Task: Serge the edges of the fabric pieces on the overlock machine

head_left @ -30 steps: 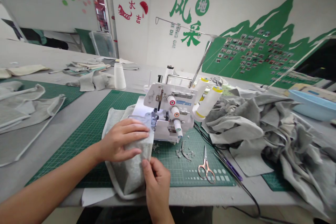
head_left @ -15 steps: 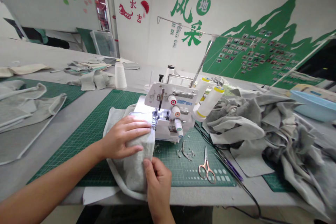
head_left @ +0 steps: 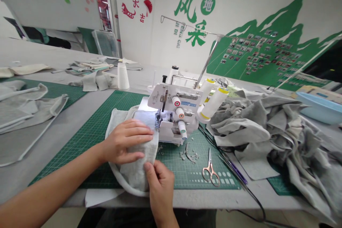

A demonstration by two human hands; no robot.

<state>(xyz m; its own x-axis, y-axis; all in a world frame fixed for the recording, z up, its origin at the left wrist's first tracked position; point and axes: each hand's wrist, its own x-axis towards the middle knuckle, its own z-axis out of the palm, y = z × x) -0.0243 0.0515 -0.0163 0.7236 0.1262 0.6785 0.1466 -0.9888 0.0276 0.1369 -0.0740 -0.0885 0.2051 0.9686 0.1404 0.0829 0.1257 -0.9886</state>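
Note:
A piece of light grey fabric [head_left: 139, 178] with a rounded, thick-edged border lies in front of a white overlock sewing machine [head_left: 171, 96]. Its upper right edge reaches the lit presser foot [head_left: 157, 118]. My left hand [head_left: 129, 139] rests flat on the cloth, fingers stretched toward the foot, just left of it. Lower down, my right hand [head_left: 160, 181] pinches the fabric's right edge between thumb and fingers. Part of the right fingers is hidden behind the thumb and cloth.
A green cutting mat [head_left: 184, 181] carries the machine, copper-handled scissors [head_left: 210, 171], thread scraps [head_left: 189, 154] and tweezers [head_left: 232, 171]. Grey fabric is heaped [head_left: 245, 128] at right beside a blue basin [head_left: 320, 105]. Grey pieces [head_left: 29, 114] lie left; a thread cone [head_left: 123, 76] stands behind.
The fabric has shifted slightly away toward the machine. My left hand sits a little lower and back from the presser foot, which shows more clearly. My right hand keeps its pinch.

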